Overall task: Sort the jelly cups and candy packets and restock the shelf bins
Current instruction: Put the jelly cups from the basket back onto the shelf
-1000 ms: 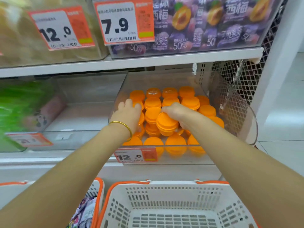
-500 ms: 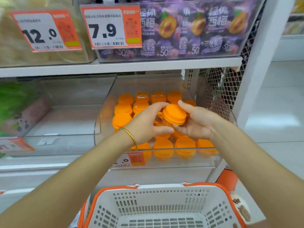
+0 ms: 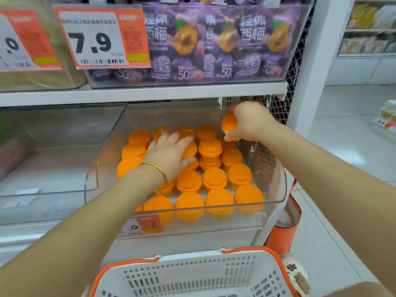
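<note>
Gripping one orange jelly cup [image 3: 228, 125] tipped on its side, the right hand [image 3: 251, 123] hangs over the far right corner of the clear bin [image 3: 278, 198], just beside the mesh wall [image 3: 259, 155]. It is likely aiming for the gap in the far row there. The left hand [image 3: 169, 156] lies open, fingers spread flat on the stacked cups [image 3: 214, 178] at the bin's middle, probably steadying the doubled layers so they don't topple. The white basket [image 3: 192, 277] sits near, below the shelf.
</note>
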A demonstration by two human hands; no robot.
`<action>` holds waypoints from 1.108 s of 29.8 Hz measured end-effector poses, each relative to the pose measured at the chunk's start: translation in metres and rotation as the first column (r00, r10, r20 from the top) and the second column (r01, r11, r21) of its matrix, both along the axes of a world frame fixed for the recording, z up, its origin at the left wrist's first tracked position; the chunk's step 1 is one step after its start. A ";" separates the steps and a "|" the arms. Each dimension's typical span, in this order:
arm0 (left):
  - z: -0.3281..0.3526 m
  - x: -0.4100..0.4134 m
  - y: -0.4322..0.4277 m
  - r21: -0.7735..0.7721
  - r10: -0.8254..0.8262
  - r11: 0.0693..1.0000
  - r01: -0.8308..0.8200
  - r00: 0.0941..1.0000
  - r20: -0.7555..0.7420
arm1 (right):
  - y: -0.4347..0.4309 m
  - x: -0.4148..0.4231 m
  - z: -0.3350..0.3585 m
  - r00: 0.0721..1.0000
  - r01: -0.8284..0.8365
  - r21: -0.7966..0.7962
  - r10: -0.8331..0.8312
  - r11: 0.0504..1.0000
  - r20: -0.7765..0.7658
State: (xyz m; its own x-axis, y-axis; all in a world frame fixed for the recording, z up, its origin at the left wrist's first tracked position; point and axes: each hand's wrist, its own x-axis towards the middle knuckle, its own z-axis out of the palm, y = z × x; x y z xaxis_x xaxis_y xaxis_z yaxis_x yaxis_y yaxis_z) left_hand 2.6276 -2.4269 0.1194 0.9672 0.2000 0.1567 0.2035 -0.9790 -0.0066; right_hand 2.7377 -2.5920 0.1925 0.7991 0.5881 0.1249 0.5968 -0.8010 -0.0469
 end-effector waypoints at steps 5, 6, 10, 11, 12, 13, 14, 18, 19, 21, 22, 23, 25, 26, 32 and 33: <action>-0.022 -0.004 0.014 0.005 0.043 0.999 -0.042 0.985 -0.166 | 0.032 0.036 -0.015 0.999 -0.034 -0.205 0.031 0.978 -0.018; -0.022 -0.004 0.015 0.005 0.040 0.999 -0.039 0.986 -0.163 | 0.035 0.041 -0.019 0.999 -0.028 -0.202 0.023 0.979 -0.028; -0.018 -0.005 0.015 0.039 0.032 0.999 -0.026 0.989 -0.145 | 0.037 0.053 -0.035 0.996 0.021 -0.133 -0.033 0.991 -0.083; -0.016 -0.006 0.015 0.076 0.046 0.996 -0.036 0.991 -0.127 | 0.038 0.054 -0.038 0.995 0.019 -0.126 -0.031 0.992 -0.094; -0.014 -0.007 0.016 0.107 0.066 0.993 -0.054 0.991 -0.113 | 0.039 0.056 -0.039 0.994 0.015 -0.140 -0.031 0.990 -0.108; -0.013 -0.008 0.017 0.122 0.091 0.989 -0.077 0.989 -0.113 | 0.040 0.058 -0.041 0.993 0.013 -0.161 -0.032 0.987 -0.116; -0.013 -0.010 0.018 0.119 0.119 0.987 -0.104 0.985 -0.127 | 0.040 0.060 -0.042 0.993 0.011 -0.175 -0.032 0.984 -0.115; -0.017 -0.013 0.022 0.053 0.172 0.985 -0.165 0.967 -0.188 | 0.040 0.061 -0.047 0.998 0.035 -0.204 -0.047 0.978 -0.052; -0.018 -0.013 0.023 0.041 0.170 0.985 -0.165 0.968 -0.182 | 0.041 0.059 -0.049 0.998 0.045 -0.208 -0.054 0.977 -0.038; -0.021 -0.013 0.024 0.025 0.169 0.986 -0.167 0.969 -0.181 | 0.042 0.053 -0.046 0.997 0.064 -0.223 -0.072 0.973 -0.031; -0.022 -0.013 0.025 0.011 0.164 0.986 -0.165 0.969 -0.185 | 0.039 0.047 -0.041 0.997 0.062 -0.203 -0.071 0.977 -0.041; -0.021 -0.012 0.025 -0.005 0.161 0.986 -0.165 0.972 -0.172 | 0.034 0.040 -0.033 0.997 0.050 -0.143 -0.059 0.988 -0.058; -0.012 -0.013 0.027 -0.049 0.142 0.988 -0.146 0.988 -0.065 | 0.010 0.013 -0.013 0.999 -0.003 0.099 0.007 0.995 -0.036; -0.004 -0.018 0.025 -0.084 0.093 0.993 -0.088 0.994 0.053 | -0.007 -0.012 -0.005 0.998 -0.056 0.248 0.059 0.967 -0.007; -0.013 -0.117 -0.047 -0.148 -0.267 0.883 0.445 0.736 0.623 | -0.094 -0.160 -0.078 0.725 0.083 0.553 0.330 0.829 -0.605; -0.034 -0.137 -0.062 -0.171 -0.302 0.855 0.490 0.739 0.602 | -0.097 -0.167 -0.118 0.642 0.117 0.390 0.230 0.913 -0.732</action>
